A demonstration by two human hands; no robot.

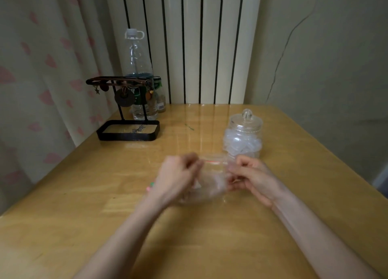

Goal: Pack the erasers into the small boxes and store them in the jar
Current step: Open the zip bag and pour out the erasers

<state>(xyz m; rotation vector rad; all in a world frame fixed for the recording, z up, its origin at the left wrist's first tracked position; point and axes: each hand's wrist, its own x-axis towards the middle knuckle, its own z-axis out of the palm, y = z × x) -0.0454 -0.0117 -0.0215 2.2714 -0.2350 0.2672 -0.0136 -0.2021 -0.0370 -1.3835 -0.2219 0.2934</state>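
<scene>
The wooden worktop (105,194) is carrying everything. At its far left corner a tall clear plastic bottle (138,64) is standing behind a black jewellery stand (128,129). Right of centre, the lidded glass jar (243,135) is sitting upright, holding small clear boxes (241,146). Just in front of it, the left hand (178,177) and the right hand (252,177) are each pinching one side of a clear zip bag (212,180) with curled fingers, holding it between them above the worktop. The bag's contents are too blurred to tell.

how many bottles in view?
2. A tall clear bottle stands at the back left of the table, behind the black stand. A small dark-capped bottle stands just right of it. The stand may hide more.
</scene>
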